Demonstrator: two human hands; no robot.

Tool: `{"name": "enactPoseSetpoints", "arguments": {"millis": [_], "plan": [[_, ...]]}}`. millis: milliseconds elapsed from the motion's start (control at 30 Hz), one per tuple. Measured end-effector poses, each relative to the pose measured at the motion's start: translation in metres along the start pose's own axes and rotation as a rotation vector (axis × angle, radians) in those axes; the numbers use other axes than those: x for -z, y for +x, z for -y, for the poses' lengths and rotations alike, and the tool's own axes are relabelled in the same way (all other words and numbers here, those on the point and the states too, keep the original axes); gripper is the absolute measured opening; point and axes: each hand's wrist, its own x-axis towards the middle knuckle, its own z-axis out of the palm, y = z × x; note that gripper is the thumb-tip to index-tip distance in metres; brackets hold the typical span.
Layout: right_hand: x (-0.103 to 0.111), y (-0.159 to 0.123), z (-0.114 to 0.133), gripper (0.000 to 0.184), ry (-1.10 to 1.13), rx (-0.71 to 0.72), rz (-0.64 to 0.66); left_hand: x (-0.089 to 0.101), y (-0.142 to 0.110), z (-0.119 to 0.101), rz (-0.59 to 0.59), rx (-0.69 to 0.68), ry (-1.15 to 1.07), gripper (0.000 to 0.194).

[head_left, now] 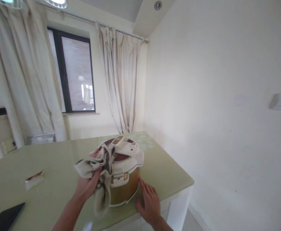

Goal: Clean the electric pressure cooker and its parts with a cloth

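A gold and white electric cooker [124, 179] with a dark red lid stands on the pale green table [58, 166], near its right end. My left hand [88, 186] is closed on a dirty white cloth [95, 168], which is bunched against the cooker's left side and lid and hangs down in front. My right hand [148, 200] lies flat on the table with its fingers stretched out, touching the base of the cooker on its right side.
A small wrapped packet [33, 179] lies on the table to the left. A dark flat device [5, 218] sits at the lower left corner. The table's edge [186, 184] is close to the white wall [227, 112] on the right. Curtains [121, 80] and a window [75, 73] are behind.
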Motion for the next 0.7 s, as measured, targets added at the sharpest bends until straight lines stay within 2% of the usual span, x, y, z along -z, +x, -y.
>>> {"name": "enactPoseSetpoints", "arguments": {"millis": [67,133,233,300,367,433,533,600,700], "plan": [[0.002,0.0,0.002,0.095,0.018,-0.005,0.01,0.015,0.025,-0.028,0.085,-0.163,-0.021,0.044],[0.005,0.0,0.003,0.092,0.049,-0.004,0.026,0.021,0.038,-0.056,0.178,-0.31,0.024,0.048],[0.007,-0.002,0.0,0.086,0.11,0.029,0.017,0.018,0.033,-0.081,0.212,-0.454,0.141,0.059],[0.004,-0.003,-0.004,0.079,0.148,0.041,-0.029,0.011,0.016,-0.082,0.198,-0.523,0.203,0.065],[-0.001,-0.003,-0.008,0.068,0.185,0.016,-0.096,0.004,-0.007,-0.073,0.15,-0.6,0.218,0.061],[-0.006,-0.006,-0.01,0.055,0.229,-0.052,-0.181,-0.005,-0.032,-0.06,0.039,-0.664,0.186,0.046],[-0.014,-0.021,-0.002,0.044,0.319,-0.137,-0.304,-0.019,-0.061,-0.045,-0.174,-0.609,0.151,0.028],[-0.017,-0.036,0.012,0.043,0.385,-0.145,-0.347,-0.029,-0.069,-0.047,-0.279,-0.53,0.164,0.027],[-0.017,-0.057,0.044,0.041,0.446,-0.169,-0.325,-0.046,-0.065,-0.069,-0.358,-0.456,0.212,0.03]]}}
